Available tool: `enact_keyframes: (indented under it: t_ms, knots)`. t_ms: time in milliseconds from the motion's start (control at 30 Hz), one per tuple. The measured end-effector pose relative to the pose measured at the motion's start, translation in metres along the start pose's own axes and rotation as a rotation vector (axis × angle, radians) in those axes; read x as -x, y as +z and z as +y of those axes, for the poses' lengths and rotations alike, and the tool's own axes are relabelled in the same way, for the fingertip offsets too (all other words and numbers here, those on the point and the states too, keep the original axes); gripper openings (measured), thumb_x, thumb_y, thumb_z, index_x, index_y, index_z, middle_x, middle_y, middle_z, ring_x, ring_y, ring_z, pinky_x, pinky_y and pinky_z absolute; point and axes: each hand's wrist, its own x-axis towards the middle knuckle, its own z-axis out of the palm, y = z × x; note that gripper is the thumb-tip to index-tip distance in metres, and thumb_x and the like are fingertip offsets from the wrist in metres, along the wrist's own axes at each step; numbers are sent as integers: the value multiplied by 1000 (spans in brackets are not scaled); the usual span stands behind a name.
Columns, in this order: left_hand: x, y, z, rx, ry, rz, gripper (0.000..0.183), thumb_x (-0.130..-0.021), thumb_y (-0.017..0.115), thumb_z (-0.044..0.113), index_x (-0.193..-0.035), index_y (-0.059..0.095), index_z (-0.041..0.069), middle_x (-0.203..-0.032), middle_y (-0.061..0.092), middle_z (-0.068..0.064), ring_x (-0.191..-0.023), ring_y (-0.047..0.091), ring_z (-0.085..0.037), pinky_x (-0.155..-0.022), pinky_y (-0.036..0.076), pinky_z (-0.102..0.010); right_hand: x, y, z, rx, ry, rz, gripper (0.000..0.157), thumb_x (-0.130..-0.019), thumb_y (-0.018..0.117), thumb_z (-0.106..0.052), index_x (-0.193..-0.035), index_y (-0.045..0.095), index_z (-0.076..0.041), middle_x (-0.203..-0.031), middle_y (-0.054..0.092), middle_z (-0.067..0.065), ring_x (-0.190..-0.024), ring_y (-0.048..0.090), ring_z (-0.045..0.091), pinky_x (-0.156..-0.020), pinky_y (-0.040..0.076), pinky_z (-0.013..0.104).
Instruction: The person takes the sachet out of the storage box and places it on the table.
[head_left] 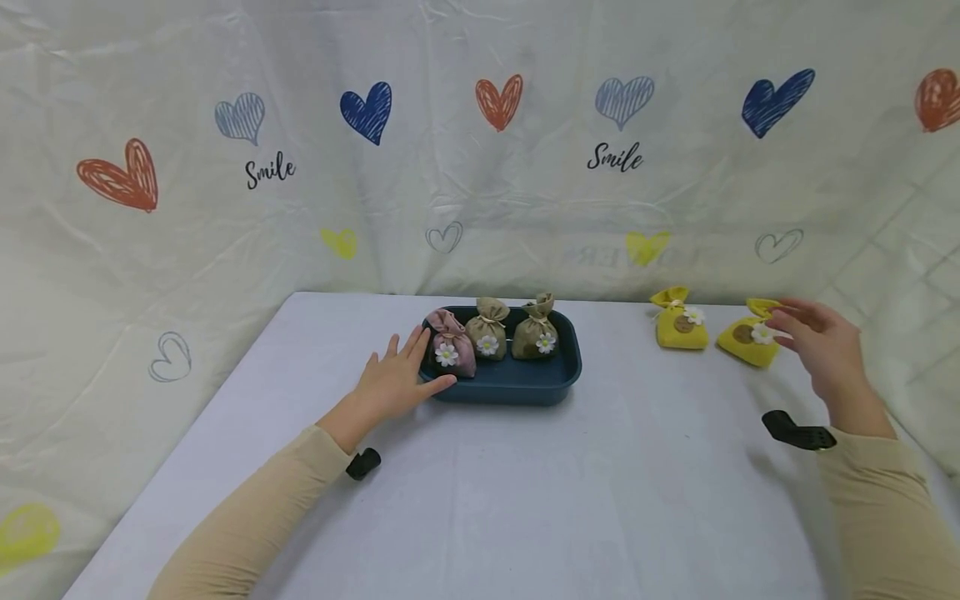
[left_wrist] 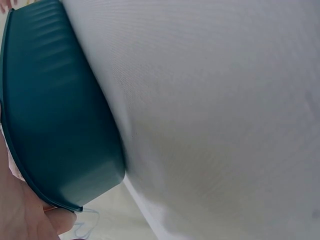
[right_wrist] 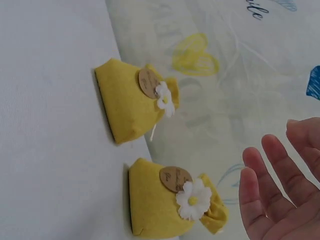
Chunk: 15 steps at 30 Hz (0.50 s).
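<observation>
- Right yellow pouch (head_left: 729, 342): cloth, gathered at the neck; a round brown tag (right_wrist: 175, 178) with dark lettering, a white flower (right_wrist: 194, 199) with a yellow centre overlapping it. Stands near the tabletop's far right corner, turned at an angle to the far edge.
- Left yellow pouch (head_left: 666, 336): same pattern; stands just beside the other, nearer the middle of the far edge.
- My right hand (head_left: 828, 350): beside the right yellow pouch, fingers apart and loosely bent, holding nothing.
- Blue-green tray (head_left: 510, 395): rounded corners, upright walls; set by the tabletop's far edge.
- Tray contents: pink pouch (head_left: 463, 360) at the left end; middle tan pouch (head_left: 480, 327) and right tan pouch (head_left: 531, 329) along the back; each tied at the neck, each with a white flower.
- My left hand (head_left: 390, 383): spread wide, touching the tray's left end, thumb along the front rim.
- Tabletop (head_left: 600, 483): white; a broad stretch lies between tray and yellow pouches, another between the tray's front wall and me. Inside the tray, bare floor shows at front right.
</observation>
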Motion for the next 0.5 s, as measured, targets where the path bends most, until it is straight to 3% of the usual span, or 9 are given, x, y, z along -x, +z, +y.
enact_keyframes:
  t_ms: [300, 500]
  knots:
    - [-1, 0, 0, 5, 3, 1, 105, -94, 38, 81, -167, 8, 12, -172, 5, -7, -154, 8, -44, -115, 16, -71, 3, 20, -6, 42, -143, 28, 15, -104, 62, -17, -114, 67, -28, -98, 68, -25, -89, 64, -7, -72, 51, 8]
    - [1, -3, 1, 10, 6, 0, 105, -94, 39, 81, -167, 9, 12, -172, 6, -7, -154, 8, -44, -115, 16, -71, 7, 30, -9, 74, -175, 47, 16, -104, 63, -21, -117, 67, -28, -99, 68, -26, -93, 66, -6, -74, 50, 8]
